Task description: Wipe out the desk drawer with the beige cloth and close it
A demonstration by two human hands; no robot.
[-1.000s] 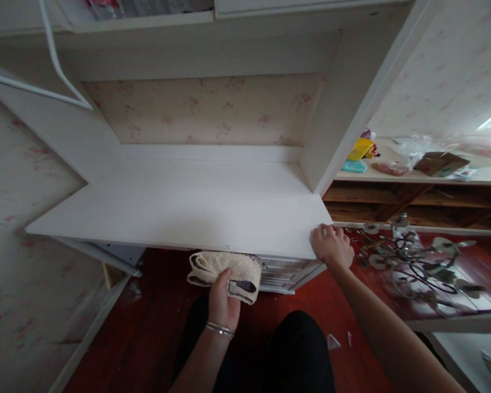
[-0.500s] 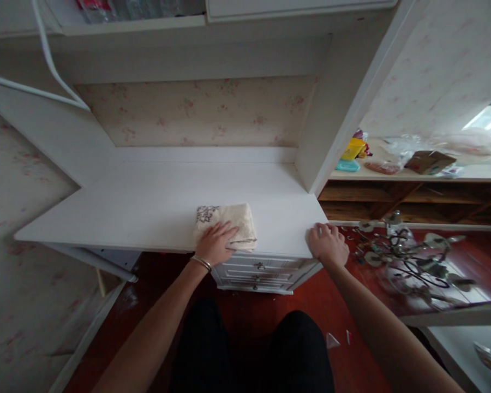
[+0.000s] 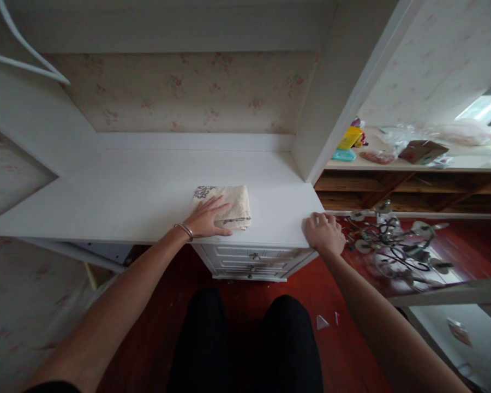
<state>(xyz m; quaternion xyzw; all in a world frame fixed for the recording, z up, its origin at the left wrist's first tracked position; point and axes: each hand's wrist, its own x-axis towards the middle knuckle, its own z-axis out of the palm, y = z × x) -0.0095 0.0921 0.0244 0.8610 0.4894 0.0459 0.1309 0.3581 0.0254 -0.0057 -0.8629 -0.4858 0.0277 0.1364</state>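
A folded cream cloth (image 3: 235,202) with a dark printed pattern at its left end lies on the white desk top (image 3: 147,191). My left hand (image 3: 208,218), with a bracelet at the wrist, rests flat over the cloth's left front part. Its fingers are spread and the thumb points right along the cloth's front side. At the front right corner of the desk, my right hand (image 3: 325,233) is curled over the edge, its fingers bent and gripping there. White drawers (image 3: 251,261) with small knobs stand under the desk top, below the cloth.
An upright white panel (image 3: 347,82) rises at the desk's right end. On the red floor to the right lies a chandelier (image 3: 401,248). Behind it a low shelf (image 3: 433,164) carries a cardboard box (image 3: 423,152), plastic bags and a yellow item. A white cable (image 3: 24,43) hangs upper left.
The view has tilted downward and shifted. My left hand has turned toward the right on the cloth, with its thumb now stretched out. My right hand stays at the desk corner.
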